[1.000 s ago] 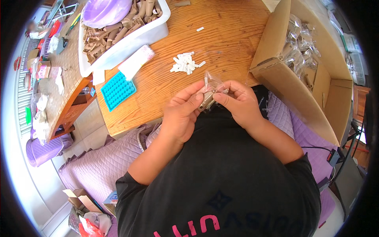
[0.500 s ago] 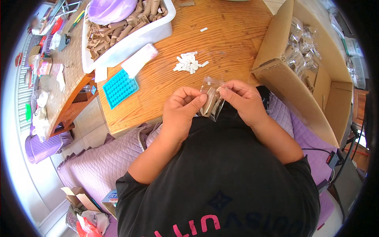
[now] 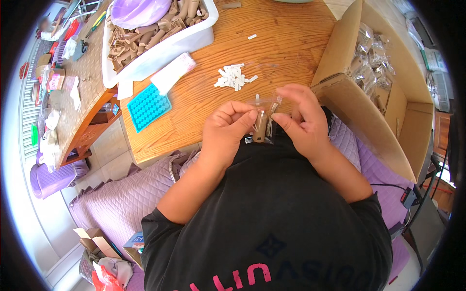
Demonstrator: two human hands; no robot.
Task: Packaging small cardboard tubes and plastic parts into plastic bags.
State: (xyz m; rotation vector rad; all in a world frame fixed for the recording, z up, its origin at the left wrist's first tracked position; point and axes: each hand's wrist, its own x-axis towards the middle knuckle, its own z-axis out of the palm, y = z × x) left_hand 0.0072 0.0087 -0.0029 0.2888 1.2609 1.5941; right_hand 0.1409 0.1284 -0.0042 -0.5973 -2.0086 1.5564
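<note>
At the table's near edge, my left hand [image 3: 224, 130] pinches the left side of a small clear plastic bag [image 3: 268, 103]. Inside the bag are brown tube-like pieces [image 3: 260, 130]; the film is too see-through to make out all its edges. My right hand [image 3: 309, 121] is at the bag's right side, thumb and index finger spread apart, the thumb close to the bag; whether it touches the film I cannot tell. Just beyond the bag, a heap of small white strips [image 3: 232, 77] lies on the wooden table [image 3: 281, 39].
A white tub [image 3: 160, 58] of brown pieces, with a purple bowl [image 3: 141, 10] on top, stands far left. Near it are a blue bumpy mat [image 3: 148, 107] and a white packet [image 3: 173, 72]. An open cardboard box [image 3: 335, 68] holding filled clear bags [image 3: 371, 63] is at right.
My right hand has spread from a pinch on the bag's top, its index finger lifting up and away. The brown piece in the bag now hangs more upright. My left hand keeps its pinch.
</note>
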